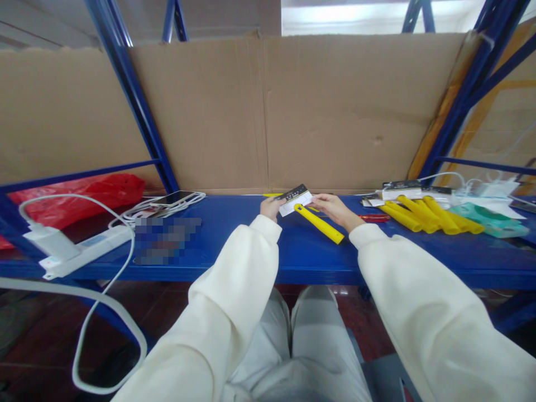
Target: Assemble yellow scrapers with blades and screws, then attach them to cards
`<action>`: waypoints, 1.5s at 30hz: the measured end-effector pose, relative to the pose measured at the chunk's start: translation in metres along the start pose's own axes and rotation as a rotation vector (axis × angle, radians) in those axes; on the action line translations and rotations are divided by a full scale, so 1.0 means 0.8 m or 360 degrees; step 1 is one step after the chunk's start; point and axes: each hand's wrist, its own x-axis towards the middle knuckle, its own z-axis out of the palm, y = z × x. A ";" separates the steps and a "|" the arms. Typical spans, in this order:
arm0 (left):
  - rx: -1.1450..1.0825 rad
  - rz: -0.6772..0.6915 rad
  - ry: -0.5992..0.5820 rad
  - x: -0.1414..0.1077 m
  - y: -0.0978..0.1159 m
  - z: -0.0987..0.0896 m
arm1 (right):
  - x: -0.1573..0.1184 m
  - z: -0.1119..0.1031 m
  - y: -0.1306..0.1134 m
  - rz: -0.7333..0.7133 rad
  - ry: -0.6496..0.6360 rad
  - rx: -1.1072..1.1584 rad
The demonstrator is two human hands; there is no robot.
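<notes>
Both hands meet over the middle of the blue shelf, around a black and white printed card [295,199]. My left hand [270,208] grips the card's left end between its fingers. At the card's right edge, my right hand [334,209] pinches it with fingertips. Just below the hands a yellow tube-like handle [320,224] lies slanted, its upper end overlapping the card's lower edge. A small yellow piece shows by the right fingers, partly hidden. Behind the left hand, a thin yellow strip [273,195] is visible near the cardboard.
Several yellow tubes [431,215] lie at right beside a green packet [489,219], a stack of cards [401,190] and a red item [374,218]. A white power strip [86,251], cables and a red plastic bag [84,204] are at left. A cardboard panel [335,111] stands behind.
</notes>
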 end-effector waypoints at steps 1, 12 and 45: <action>-0.0010 0.0009 0.0028 0.000 0.000 0.000 | -0.001 0.000 0.000 -0.0005 -0.0009 -0.0017; 0.0327 0.0050 0.0212 -0.007 0.004 0.003 | -0.003 -0.003 0.003 -0.0205 0.0107 -0.0739; 0.0320 -0.0051 0.0111 -0.025 0.017 0.006 | -0.006 -0.146 -0.115 0.0108 0.0332 -0.2823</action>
